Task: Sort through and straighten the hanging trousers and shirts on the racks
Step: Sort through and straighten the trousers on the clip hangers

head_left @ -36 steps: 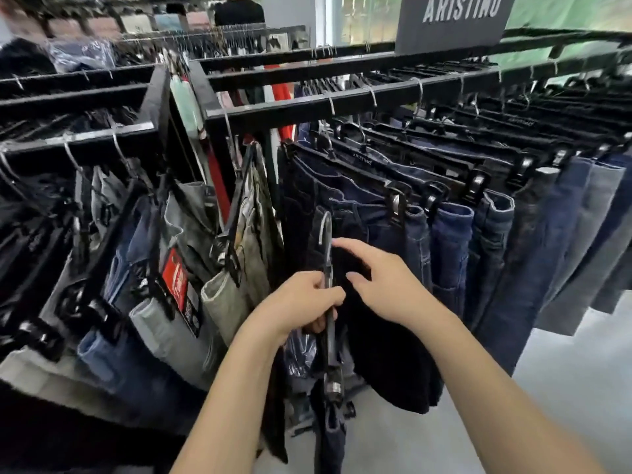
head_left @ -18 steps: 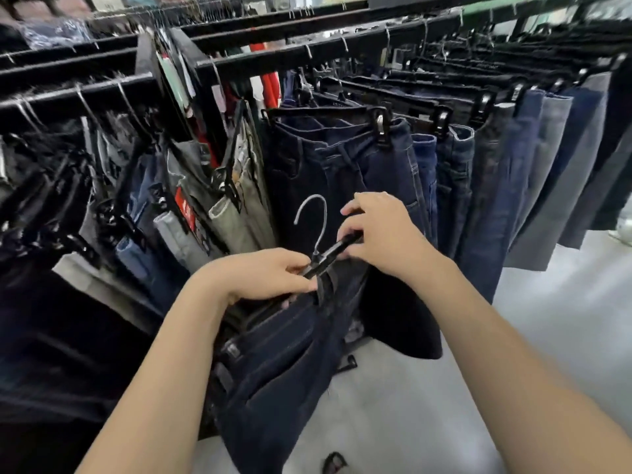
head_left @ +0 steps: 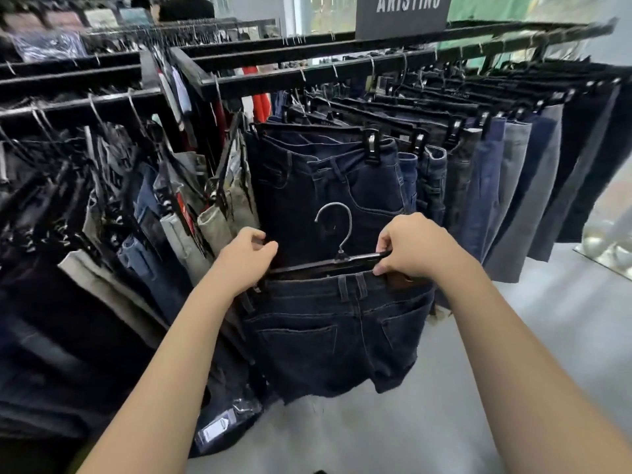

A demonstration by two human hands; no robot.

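Observation:
A pair of dark navy jeans hangs from a black clip hanger that I hold level, off the rail, its metal hook pointing up. My left hand grips the hanger's left end. My right hand pinches the right end and the waistband. Behind it, another dark pair of jeans hangs at the front of the black rail, with several blue and grey trousers in a row to its right.
A second rack on the left carries crowded grey, khaki and blue trousers, some with red tags. A dark sign stands on the rack top. Grey floor lies to the right. A person stands far back.
The hanger has turned from upright and edge-on to level and facing me, spreading the jeans' waistband flat. My hands have moved apart to its two ends.

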